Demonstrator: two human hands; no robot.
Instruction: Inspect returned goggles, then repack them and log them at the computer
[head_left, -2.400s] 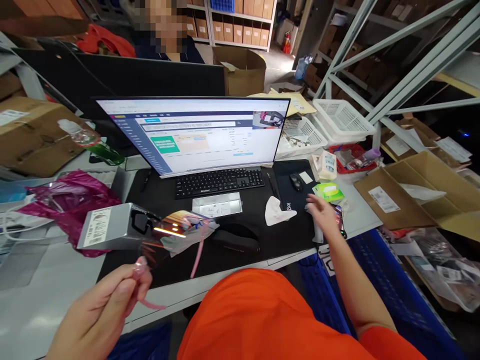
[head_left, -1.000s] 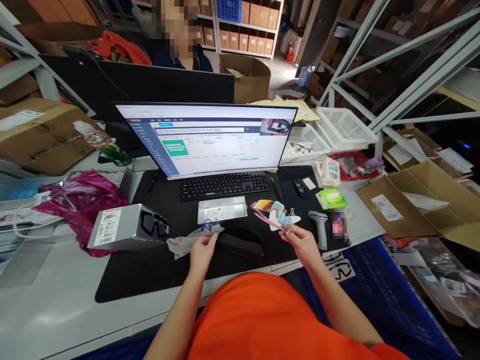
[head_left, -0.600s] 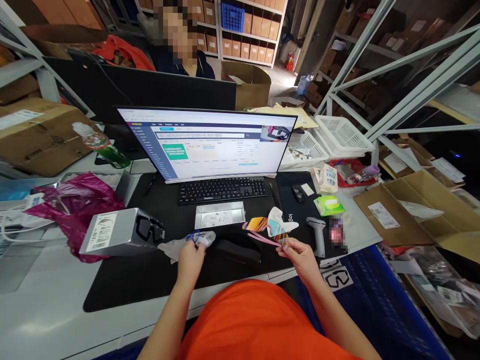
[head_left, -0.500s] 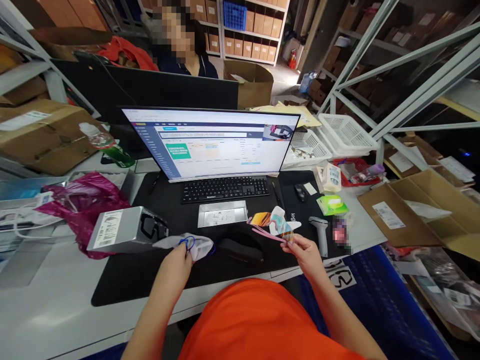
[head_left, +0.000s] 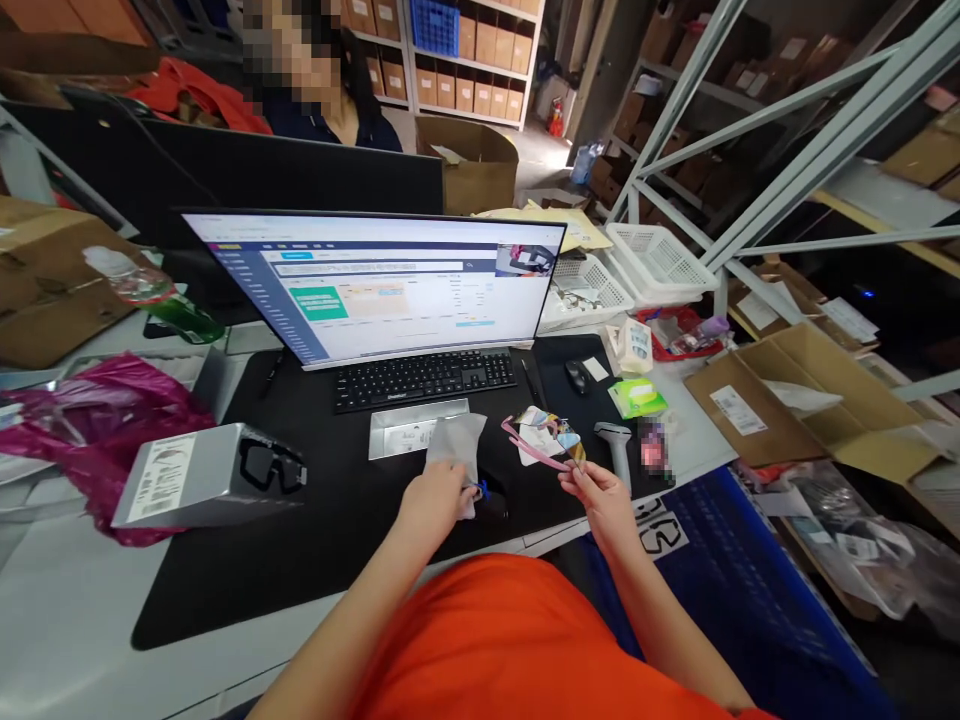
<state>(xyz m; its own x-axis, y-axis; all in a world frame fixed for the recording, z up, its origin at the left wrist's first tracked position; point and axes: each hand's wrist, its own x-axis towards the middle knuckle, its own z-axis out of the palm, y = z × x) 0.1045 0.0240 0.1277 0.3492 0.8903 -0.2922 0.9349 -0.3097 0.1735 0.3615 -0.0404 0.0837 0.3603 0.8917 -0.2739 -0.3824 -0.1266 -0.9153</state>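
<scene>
My left hand (head_left: 429,508) is closed around a pale grey drawstring pouch (head_left: 457,440) with a blue cord, held over the black desk mat. Pinched at the rim by my right hand (head_left: 606,505) is a pair of sunglasses (head_left: 541,456) with a pink frame and shiny multicoloured lenses; a white piece shows behind them. Partly hidden behind the pouch and left hand lies a black case (head_left: 495,495). A shallow silver box part (head_left: 390,432) with printed paper inside sits beyond the left hand. To the left stands a silver box (head_left: 214,480) with goggles pictured on its end.
A monitor (head_left: 390,290) and keyboard (head_left: 427,378) stand at the back of the mat. A mouse (head_left: 577,377), green tissue pack (head_left: 637,398) and barcode scanner (head_left: 616,450) are on the right. Purple plastic (head_left: 112,410) lies left; an open carton (head_left: 795,390) stands at far right.
My left hand has carried the pouch rightward, close to the sunglasses and over the black case. In my right hand the sunglasses have turned, showing more pink frame. The view has shifted right.
</scene>
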